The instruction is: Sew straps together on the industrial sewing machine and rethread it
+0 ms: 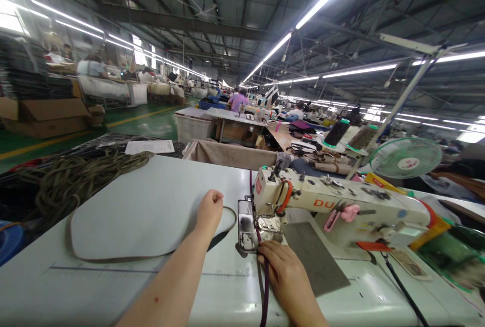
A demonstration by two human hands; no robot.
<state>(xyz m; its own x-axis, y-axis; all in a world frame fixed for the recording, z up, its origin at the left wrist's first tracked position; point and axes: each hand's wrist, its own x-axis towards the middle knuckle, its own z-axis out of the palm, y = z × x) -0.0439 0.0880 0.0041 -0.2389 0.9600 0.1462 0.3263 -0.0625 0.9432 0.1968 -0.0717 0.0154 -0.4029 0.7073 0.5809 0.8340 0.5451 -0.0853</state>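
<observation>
Head view: left fingers [215, 196] pinch an olive strap [121, 259], right fingers [271, 250] a purple strap [265, 286]. Sewing machine [303, 194] and fan [407, 158] crowd the right, tangled straps [89, 178] the left.

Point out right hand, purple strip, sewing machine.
Right hand [282, 266]: head view, back of hand.
Purple strip [266, 286]: head view, stretch nearest camera.
Sewing machine [366, 199]: head view, side of arm.

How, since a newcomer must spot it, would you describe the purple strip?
Find the white sewing machine on the pale table. Near its needle end, beside the right hand, runs the purple strip. Its colour separates it from the dull brownish strip alongside.
</observation>
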